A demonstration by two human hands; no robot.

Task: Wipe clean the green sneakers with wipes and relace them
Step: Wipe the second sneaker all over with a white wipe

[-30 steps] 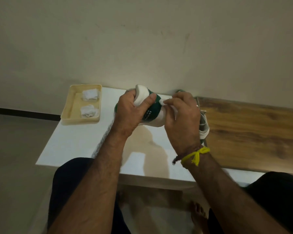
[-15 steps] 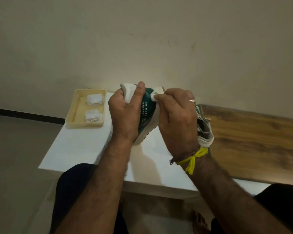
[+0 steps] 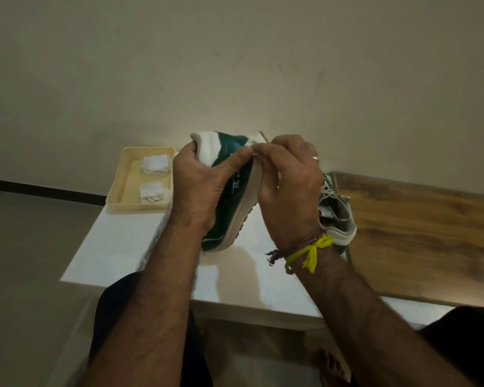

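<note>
My left hand (image 3: 200, 185) grips a green sneaker (image 3: 229, 210) with a white heel and sole, held tilted above the white table (image 3: 118, 247), heel up and away from me. My right hand (image 3: 287, 191) pinches a small white wipe (image 3: 254, 152) against the sneaker's upper edge, right by my left thumb. The wipe is mostly hidden under my fingers. The second green sneaker (image 3: 337, 216) lies on the table behind my right wrist, its white laces loose.
A cream tray (image 3: 120, 188) at the table's far left holds two crumpled white wipes (image 3: 154, 163). A wooden board (image 3: 419, 233) covers the table's right part. The wall stands close behind. My knees are under the near edge.
The sneaker has turned and risen, its heel now pointing further up and away. My right hand with the wipe has slid along the shoe's edge toward my left thumb.
</note>
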